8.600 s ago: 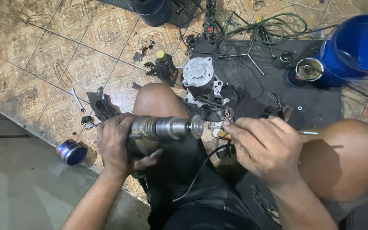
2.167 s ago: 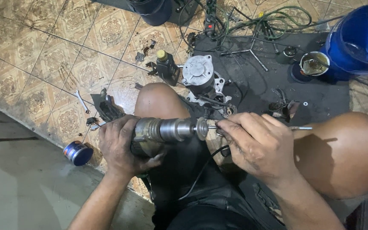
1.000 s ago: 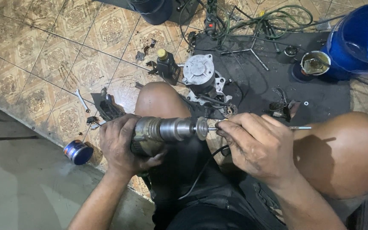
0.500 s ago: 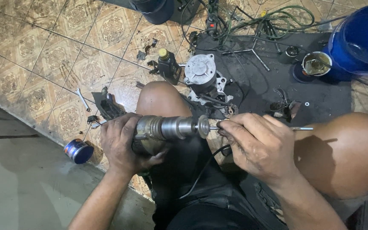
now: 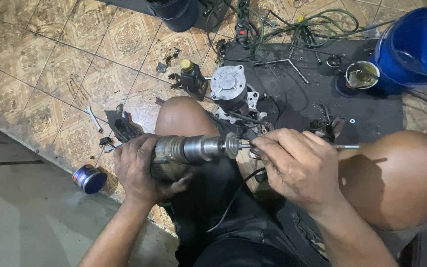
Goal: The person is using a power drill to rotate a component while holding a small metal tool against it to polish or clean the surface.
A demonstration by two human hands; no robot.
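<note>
Drill [image 5: 186, 151], grimy and grey, lies level across the lap, wrapped tight in the left hand [image 5: 142, 168], fingers curled fully round its body with the thumb underneath. Just off its nose, the right hand [image 5: 297, 168] is pinched together on a thin metal rod [image 5: 344, 147] that runs from the chuck [image 5: 231, 145], under the fingers and out past the knuckles over the right knee [image 5: 396, 183]. Doing this well, by my read, means keeping rod and chuck on one straight line, the left grip firm so the body cannot twist, and the right fingertips clear of the chuck's rim. A black cable [image 5: 233, 200] drops from under the right hand down across dark shorts. Beyond the left hand, a small blue tin [image 5: 90, 179] sits on the floor, and a spanner [image 5: 95, 118] lies further out on the patterned tiles. Past the knuckles, a round grey motor housing [image 5: 228, 84] and a dark bottle [image 5: 193, 79] stand on a black mat [image 5: 371, 109], with a blue bucket [image 5: 416, 44] at the far corner. Exactly where the rod enters the chuck is masked by the fingers, and the tangle of green wires [image 5: 317, 20] beyond is too cluttered to sort out.
</note>
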